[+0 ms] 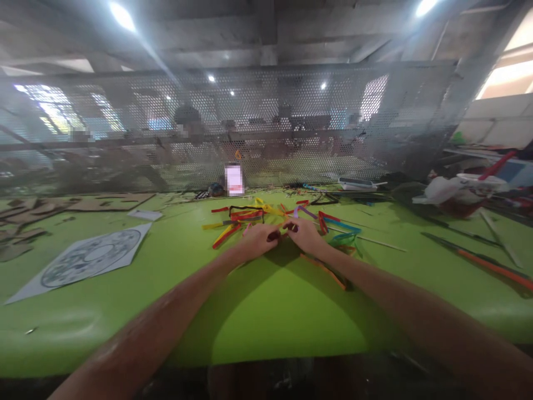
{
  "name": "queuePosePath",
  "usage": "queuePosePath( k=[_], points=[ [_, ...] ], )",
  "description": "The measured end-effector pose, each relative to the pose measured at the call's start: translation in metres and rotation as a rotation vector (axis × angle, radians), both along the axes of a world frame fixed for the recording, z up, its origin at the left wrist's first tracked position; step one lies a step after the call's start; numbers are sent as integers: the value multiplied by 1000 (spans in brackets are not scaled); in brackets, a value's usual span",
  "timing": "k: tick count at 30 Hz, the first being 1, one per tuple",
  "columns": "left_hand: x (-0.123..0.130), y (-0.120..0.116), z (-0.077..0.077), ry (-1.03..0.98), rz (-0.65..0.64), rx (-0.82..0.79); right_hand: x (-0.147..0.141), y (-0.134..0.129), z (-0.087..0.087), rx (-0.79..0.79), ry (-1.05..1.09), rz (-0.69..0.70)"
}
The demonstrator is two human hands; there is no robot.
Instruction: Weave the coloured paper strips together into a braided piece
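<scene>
Head view: two bare hands meet over a glossy green surface [266, 333]. The left hand [259, 240] and right hand [306, 236] have curled, nearly closed fingers, their tips close together; whatever they pinch is too small and blurred to tell. Folded colored strips [247, 214], red, yellow, purple and blue among them, lie loosely around the hands, mostly just beyond and to either side. An orange strip [325, 268] lies beside the right forearm, and a thin pale stick [383, 244] points right. With the strips so crowded, a shift of that forearm could drag or crease some; loose fingertips could let a narrow piece spring open. Farther right, an orange-handled tool [493, 266] lies well apart, an unlikely snag.
</scene>
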State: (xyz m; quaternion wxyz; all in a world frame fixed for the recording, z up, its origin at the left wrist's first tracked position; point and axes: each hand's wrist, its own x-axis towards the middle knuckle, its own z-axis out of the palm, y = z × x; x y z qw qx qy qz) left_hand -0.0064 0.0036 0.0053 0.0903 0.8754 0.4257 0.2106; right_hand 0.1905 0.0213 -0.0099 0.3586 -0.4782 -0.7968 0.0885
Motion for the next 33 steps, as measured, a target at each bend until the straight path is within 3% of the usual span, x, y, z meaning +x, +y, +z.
queuePosePath(
  k=[33],
  points=[
    [0,2,0,35,-23,-12,-1,-3,4,-42,-10,-2]
  ],
)
